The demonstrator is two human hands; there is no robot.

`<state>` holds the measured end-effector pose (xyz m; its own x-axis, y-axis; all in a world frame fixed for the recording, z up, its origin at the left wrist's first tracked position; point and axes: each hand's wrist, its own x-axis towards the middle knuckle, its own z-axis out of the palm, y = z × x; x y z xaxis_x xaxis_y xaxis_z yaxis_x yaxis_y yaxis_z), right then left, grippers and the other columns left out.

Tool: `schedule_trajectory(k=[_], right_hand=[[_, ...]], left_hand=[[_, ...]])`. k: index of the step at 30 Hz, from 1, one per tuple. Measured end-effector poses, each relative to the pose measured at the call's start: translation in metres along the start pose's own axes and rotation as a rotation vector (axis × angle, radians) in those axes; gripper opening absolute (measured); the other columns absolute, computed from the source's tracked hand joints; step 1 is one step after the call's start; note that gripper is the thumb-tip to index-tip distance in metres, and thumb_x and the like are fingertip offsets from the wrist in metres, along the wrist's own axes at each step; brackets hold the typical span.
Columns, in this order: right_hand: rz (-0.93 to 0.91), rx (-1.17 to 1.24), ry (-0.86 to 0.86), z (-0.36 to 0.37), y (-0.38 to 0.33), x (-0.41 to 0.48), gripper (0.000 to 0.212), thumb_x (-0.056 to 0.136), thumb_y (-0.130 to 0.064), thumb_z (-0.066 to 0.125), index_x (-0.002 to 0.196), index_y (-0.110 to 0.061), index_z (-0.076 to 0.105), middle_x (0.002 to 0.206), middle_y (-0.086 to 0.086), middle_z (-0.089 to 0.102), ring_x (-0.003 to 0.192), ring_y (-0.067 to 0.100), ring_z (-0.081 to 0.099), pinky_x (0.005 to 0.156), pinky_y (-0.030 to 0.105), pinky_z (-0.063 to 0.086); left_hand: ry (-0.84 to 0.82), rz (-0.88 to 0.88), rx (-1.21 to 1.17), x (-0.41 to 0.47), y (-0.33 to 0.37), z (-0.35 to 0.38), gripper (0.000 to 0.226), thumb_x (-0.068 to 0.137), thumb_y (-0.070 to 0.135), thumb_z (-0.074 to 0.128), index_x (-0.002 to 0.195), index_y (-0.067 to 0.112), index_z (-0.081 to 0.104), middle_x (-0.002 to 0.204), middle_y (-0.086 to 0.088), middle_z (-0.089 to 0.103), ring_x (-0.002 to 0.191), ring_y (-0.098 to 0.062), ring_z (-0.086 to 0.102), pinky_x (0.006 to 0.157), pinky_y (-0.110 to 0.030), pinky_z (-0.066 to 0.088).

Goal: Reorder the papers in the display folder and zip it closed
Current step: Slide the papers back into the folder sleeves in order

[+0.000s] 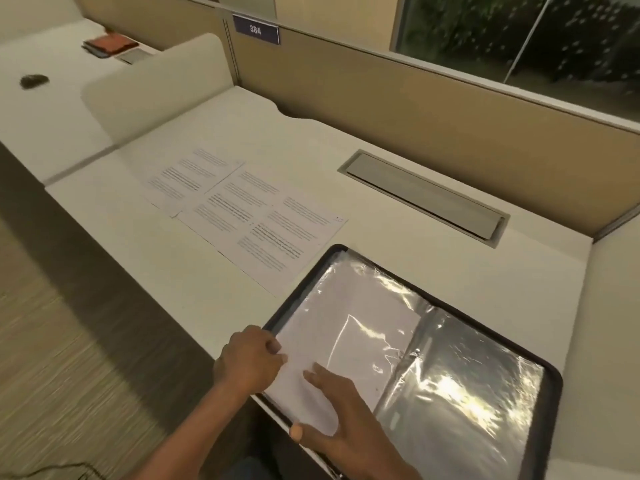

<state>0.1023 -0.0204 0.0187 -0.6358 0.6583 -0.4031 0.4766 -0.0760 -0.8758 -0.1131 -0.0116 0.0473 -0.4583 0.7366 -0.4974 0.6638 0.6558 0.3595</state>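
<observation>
A black display folder (550,375) lies open at the desk's front right, its clear plastic sleeves shining. A white sheet (349,327) sits in the left-hand sleeve. My left hand (251,358) pinches the near-left edge of that sleeve and sheet with curled fingers. My right hand (337,415) lies flat on the sleeve's lower part, fingers straight, thumb at the folder's front edge. Three printed papers lie in a row on the desk to the folder's left: one far (194,180), one in the middle (232,209), one nearest the folder (287,237).
A grey cable hatch (424,197) is set into the desk behind the folder. A beige partition (415,98) with a "384" sign (255,29) closes the back. On the neighbouring desk at the left lie a dark mouse (34,80) and an orange notebook (110,45).
</observation>
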Motion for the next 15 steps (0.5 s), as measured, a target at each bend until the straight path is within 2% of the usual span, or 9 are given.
schedule_trajectory(k=[2, 3, 6, 8, 10, 12, 15], right_hand=[[-0.062, -0.036, 0.098, 0.01, 0.007, 0.011, 0.084, 0.074, -0.075, 0.079, 0.145, -0.057, 0.038, 0.156, -0.035, 0.03, 0.144, -0.01, 0.033, 0.121, 0.027, 0.034], [-0.077, -0.04, 0.167, 0.014, 0.012, 0.017, 0.084, 0.072, -0.075, 0.081, 0.144, -0.051, 0.045, 0.154, -0.028, 0.039, 0.144, -0.007, 0.038, 0.118, 0.027, 0.038], [-0.035, -0.19, 0.353, 0.028, 0.024, 0.038, 0.076, 0.066, -0.086, 0.077, 0.13, -0.051, 0.058, 0.141, -0.027, 0.051, 0.134, -0.007, 0.047, 0.104, 0.01, 0.04], [-0.047, -0.317, 0.463, 0.034, 0.032, 0.057, 0.061, 0.07, -0.086, 0.073, 0.117, -0.048, 0.067, 0.131, -0.025, 0.058, 0.126, -0.008, 0.05, 0.098, 0.004, 0.039], [-0.021, -0.377, 0.521, 0.038, 0.029, 0.081, 0.044, 0.074, -0.084, 0.07, 0.101, -0.049, 0.069, 0.114, -0.025, 0.059, 0.111, -0.007, 0.054, 0.088, 0.008, 0.044], [0.082, -0.347, 0.542, 0.04, 0.014, 0.104, 0.032, 0.072, -0.072, 0.078, 0.089, -0.048, 0.067, 0.097, -0.022, 0.059, 0.093, -0.001, 0.059, 0.076, 0.015, 0.047], [0.244, -0.28, 0.519, 0.048, -0.017, 0.136, 0.025, 0.072, -0.049, 0.089, 0.083, -0.047, 0.066, 0.088, -0.014, 0.062, 0.085, 0.006, 0.064, 0.075, 0.032, 0.056]], left_hand=[[-0.052, 0.002, 0.032, 0.02, -0.012, 0.001, 0.02, 0.089, 0.044, 0.082, 0.085, 0.03, 0.067, 0.084, 0.011, 0.069, 0.074, -0.007, 0.066, 0.062, -0.025, 0.052], [-0.082, 0.014, 0.041, 0.029, -0.016, 0.001, 0.02, 0.088, 0.045, 0.082, 0.086, 0.03, 0.068, 0.085, 0.012, 0.07, 0.075, -0.006, 0.067, 0.064, -0.025, 0.054], [-0.141, 0.09, 0.144, 0.055, -0.027, -0.001, 0.022, 0.091, 0.05, 0.077, 0.096, 0.03, 0.071, 0.095, 0.012, 0.071, 0.083, -0.007, 0.067, 0.077, -0.028, 0.058], [-0.165, 0.161, 0.242, 0.07, -0.035, -0.006, 0.023, 0.095, 0.049, 0.07, 0.103, 0.028, 0.069, 0.103, 0.009, 0.07, 0.091, -0.013, 0.067, 0.082, -0.03, 0.057], [-0.2, 0.25, 0.318, 0.089, -0.043, -0.017, 0.021, 0.099, 0.042, 0.064, 0.107, 0.023, 0.069, 0.109, 0.003, 0.07, 0.098, -0.019, 0.069, 0.085, -0.033, 0.056], [-0.256, 0.294, 0.321, 0.111, -0.05, -0.037, 0.027, 0.101, 0.044, 0.065, 0.106, 0.018, 0.071, 0.107, 0.001, 0.072, 0.095, -0.018, 0.068, 0.08, -0.03, 0.053], [-0.295, 0.311, 0.27, 0.146, -0.062, -0.071, 0.038, 0.098, 0.055, 0.068, 0.106, 0.018, 0.07, 0.103, 0.002, 0.073, 0.091, -0.016, 0.067, 0.077, -0.029, 0.05]])
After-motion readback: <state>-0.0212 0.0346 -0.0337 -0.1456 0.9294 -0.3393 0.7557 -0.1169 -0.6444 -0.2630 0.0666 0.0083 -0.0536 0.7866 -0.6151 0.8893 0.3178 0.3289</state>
